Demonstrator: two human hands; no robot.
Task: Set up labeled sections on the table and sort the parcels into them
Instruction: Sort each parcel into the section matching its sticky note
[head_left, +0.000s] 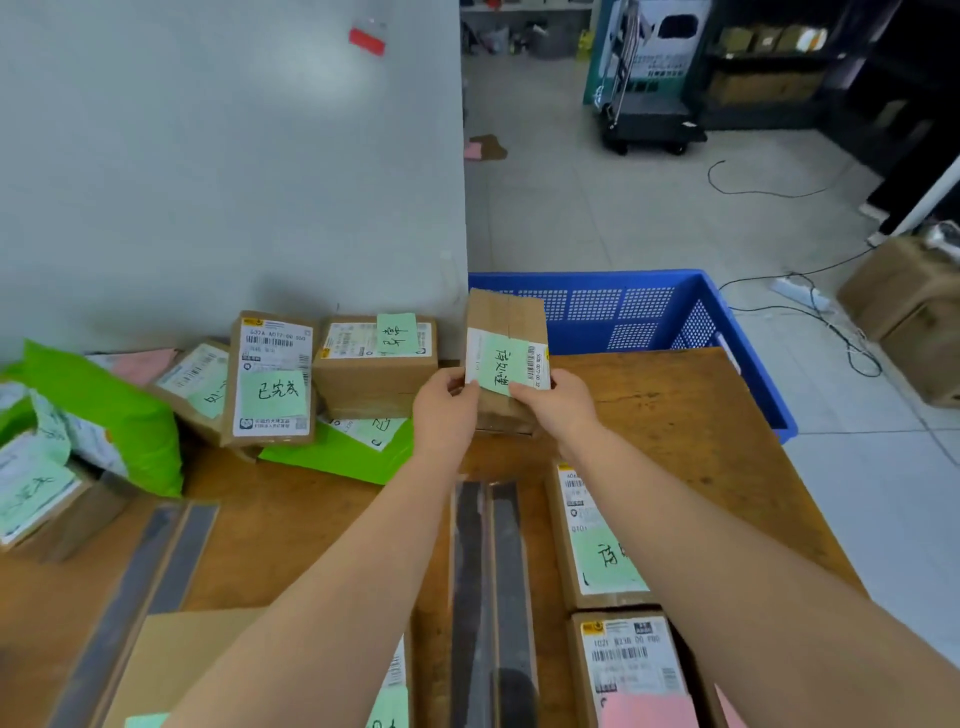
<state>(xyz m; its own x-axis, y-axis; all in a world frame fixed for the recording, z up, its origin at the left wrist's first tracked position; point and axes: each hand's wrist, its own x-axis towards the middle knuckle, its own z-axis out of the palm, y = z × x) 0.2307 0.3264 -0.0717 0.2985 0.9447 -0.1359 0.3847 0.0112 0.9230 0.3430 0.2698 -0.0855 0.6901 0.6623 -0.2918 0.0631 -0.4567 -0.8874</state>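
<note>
**Q:** Head view. Which step is shown?

**A:** Sorting. Both hands hold 1 box (506, 358) upright at the far middle of the worktop (675, 405), just in front of the blue crate (649, 306). The left hand (447, 400) is clamped on the box's left lower edge; the right hand (556, 400) is clamped on its right lower edge, fingertips touching the green note (501, 364) stuck over the white shipping label. The box's base looks to be on or just above the worktop; which one cannot be told.

**Q:** What does the next move call for?

**A:** Probably reading the handwritten note and setting the box down in the matching section. 2 dark strips (491, 571) run toward the viewer and seem to divide the worktop into sections. A flat carton (597, 535) on the right carries a note that appears to start with the same character, so the right section is the likely target. The release should leave the note facing up.

**Q:** Materials and shapes?

**A:** The box is plain brown corrugated card, rectangular, with a taped seam along its top. The notes are thin matte paper. The worktop is worn orange-brown wood. On the left lie more cartons (374, 364) and a glossy, limp green mailer (104, 410), leaning on one another. The crate is rigid perforated plastic.
</note>
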